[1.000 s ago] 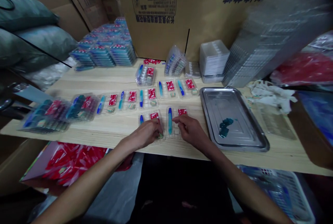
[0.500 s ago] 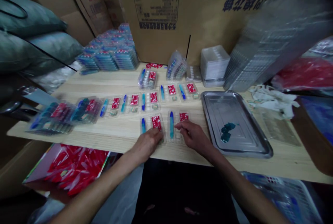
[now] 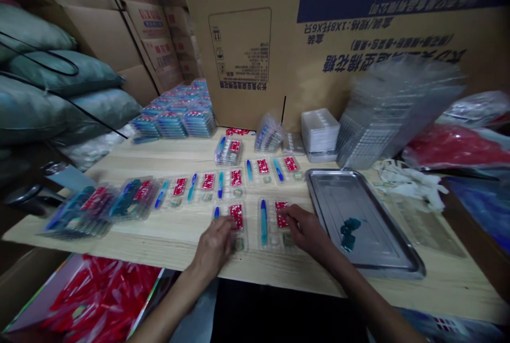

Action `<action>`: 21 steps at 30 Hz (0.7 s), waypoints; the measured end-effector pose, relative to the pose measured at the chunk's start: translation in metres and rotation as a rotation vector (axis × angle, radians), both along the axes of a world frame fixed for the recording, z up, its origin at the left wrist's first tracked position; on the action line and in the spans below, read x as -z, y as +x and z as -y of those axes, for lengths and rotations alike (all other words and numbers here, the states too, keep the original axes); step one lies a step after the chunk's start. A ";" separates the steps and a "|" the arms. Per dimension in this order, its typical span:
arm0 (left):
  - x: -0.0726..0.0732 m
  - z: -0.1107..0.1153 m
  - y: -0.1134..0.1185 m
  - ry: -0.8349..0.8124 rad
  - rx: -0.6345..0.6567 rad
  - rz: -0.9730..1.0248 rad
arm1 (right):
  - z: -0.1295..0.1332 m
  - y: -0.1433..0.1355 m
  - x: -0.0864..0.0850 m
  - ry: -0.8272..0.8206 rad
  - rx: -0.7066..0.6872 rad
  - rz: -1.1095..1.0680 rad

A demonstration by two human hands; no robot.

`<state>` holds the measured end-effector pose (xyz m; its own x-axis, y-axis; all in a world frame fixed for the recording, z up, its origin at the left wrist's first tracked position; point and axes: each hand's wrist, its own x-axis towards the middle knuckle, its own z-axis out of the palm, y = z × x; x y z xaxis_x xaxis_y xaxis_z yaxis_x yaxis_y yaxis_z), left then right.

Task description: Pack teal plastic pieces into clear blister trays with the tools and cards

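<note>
Two clear plastic trays lie side by side at the table's front. The left tray holds a blue pen, a red patterned packet and a small green piece. My left hand lies over its left side, fingers curled, covering most of the pen; what the fingertips hold, if anything, is hidden. In the right tray are a light-blue pen with a dark-blue end, another red packet and a green piece. My right hand has its fingertips pinched at that packet's right edge.
A metal tray with dark-green pieces stands at right. Similar filled trays form a row behind, with stacked filled packs at left. Stacked clear trays and cardboard boxes stand behind. Below is a box of red packets.
The view has tilted upward. My left hand has shifted left across its tray, uncovering the packet and green piece. My right hand has drawn slightly right, uncovering the other green piece.
</note>
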<state>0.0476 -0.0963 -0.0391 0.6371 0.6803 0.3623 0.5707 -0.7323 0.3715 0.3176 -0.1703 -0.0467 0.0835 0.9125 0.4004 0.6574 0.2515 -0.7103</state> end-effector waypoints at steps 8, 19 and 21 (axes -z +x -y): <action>-0.017 -0.120 0.043 -0.148 -0.105 -0.328 | -0.033 -0.005 -0.008 -0.036 -0.051 -0.019; -0.012 -0.154 0.060 -0.293 0.107 -0.429 | -0.033 -0.012 -0.002 -0.102 -0.103 0.004; -0.013 -0.155 0.058 -0.310 0.115 -0.412 | -0.034 -0.013 -0.001 -0.097 -0.119 0.008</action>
<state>0.1054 0.0589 -0.0265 0.7608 0.6334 -0.1411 0.6379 -0.6900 0.3421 0.3044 -0.1359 -0.0459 -0.0304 0.9504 0.3097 0.6331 0.2581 -0.7298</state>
